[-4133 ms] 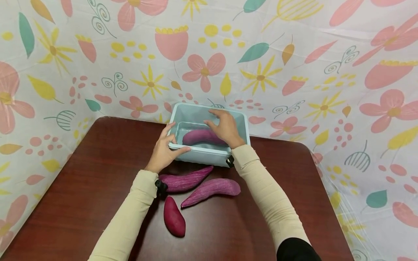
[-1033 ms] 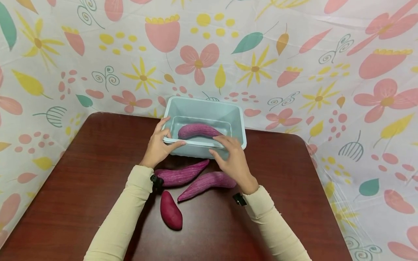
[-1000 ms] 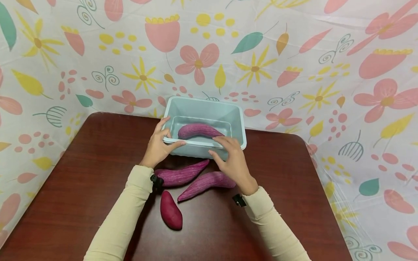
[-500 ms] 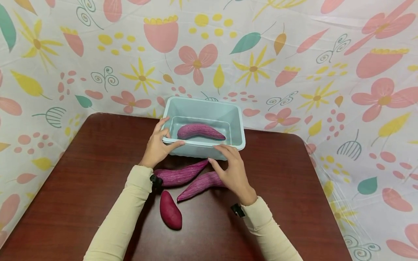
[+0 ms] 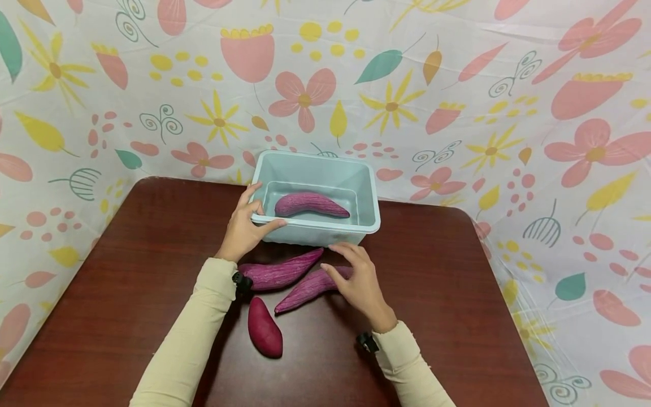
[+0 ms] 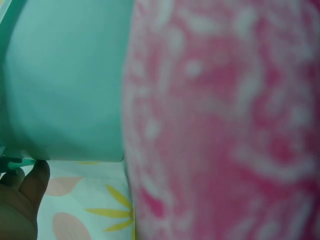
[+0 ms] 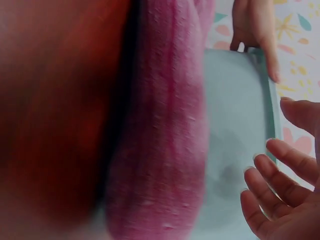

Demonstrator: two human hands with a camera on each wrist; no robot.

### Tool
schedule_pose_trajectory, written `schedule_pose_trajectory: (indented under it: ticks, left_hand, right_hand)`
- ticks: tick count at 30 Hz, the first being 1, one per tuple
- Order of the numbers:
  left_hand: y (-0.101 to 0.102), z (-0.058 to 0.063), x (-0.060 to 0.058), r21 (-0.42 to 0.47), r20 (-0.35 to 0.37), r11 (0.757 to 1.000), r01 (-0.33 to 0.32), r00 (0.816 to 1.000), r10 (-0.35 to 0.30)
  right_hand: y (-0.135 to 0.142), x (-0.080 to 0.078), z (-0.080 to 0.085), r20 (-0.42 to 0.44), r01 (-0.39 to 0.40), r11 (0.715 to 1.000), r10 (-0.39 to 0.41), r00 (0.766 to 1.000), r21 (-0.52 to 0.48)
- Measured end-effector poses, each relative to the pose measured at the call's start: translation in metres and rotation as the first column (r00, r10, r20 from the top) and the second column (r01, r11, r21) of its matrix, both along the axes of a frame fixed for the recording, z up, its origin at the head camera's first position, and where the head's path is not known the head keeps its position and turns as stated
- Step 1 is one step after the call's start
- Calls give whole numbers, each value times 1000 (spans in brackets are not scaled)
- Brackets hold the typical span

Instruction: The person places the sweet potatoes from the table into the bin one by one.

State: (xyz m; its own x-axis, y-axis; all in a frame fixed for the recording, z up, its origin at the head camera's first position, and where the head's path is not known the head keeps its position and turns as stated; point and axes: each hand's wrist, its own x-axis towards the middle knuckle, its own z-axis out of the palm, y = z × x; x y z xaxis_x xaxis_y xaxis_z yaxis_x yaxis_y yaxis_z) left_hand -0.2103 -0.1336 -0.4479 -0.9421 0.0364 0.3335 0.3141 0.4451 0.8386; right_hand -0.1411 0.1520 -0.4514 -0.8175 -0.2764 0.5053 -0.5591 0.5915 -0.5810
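Note:
My left hand [image 5: 242,229] holds the near-left corner of a pale blue plastic bin [image 5: 330,229], thumb along the front rim. One purple eggplant [image 5: 311,204] lies inside the bin. Two more are on the table just in front: one eggplant [image 5: 282,272] passes beside the left wrist, and the other eggplant [image 5: 307,289] has its right end hidden beneath my right hand [image 5: 360,282]. That hand hovers over it, thumb and fingers apart, gripping nothing. In the right wrist view, its spread fingertips [image 7: 250,172] are clear of the eggplant [image 7: 160,120].
A smooth dark red sweet potato [image 5: 265,328] lies nearer the body, between the forearms. All stand on a brown wooden table [image 5: 447,294]. A flower-printed cloth [image 5: 458,73] hangs behind the bin, close to the table's far edge.
My right hand has withdrawn from inside the bin, past its front rim, down over the right-hand eggplant. The eggplant in the bin now shows fully. The left hand stays on the corner.

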Motion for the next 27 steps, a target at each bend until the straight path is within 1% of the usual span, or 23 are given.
schedule_pose_trajectory:
  ticks: [4, 9, 18, 27]
  left_hand:
    - [0, -1, 0, 5, -7, 1000, -1, 1000, 2]
    - [-1, -3, -1, 7, -9, 1000, -5, 1000, 5]
    - [-1, -4, -2, 0, -7, 1000, -4, 1000, 4]
    - [0, -2, 0, -5, -5, 1000, -4, 1000, 4]
  right_hand:
    - [1, 6, -9, 51, 0, 1000, 0, 999, 11]
    - [3, 8, -16, 81, 1, 1000, -2, 997, 16]
    - [12, 6, -27, 127, 29, 999, -33, 991, 37]
    - [16, 7, -33, 192, 25, 999, -33, 981, 45]
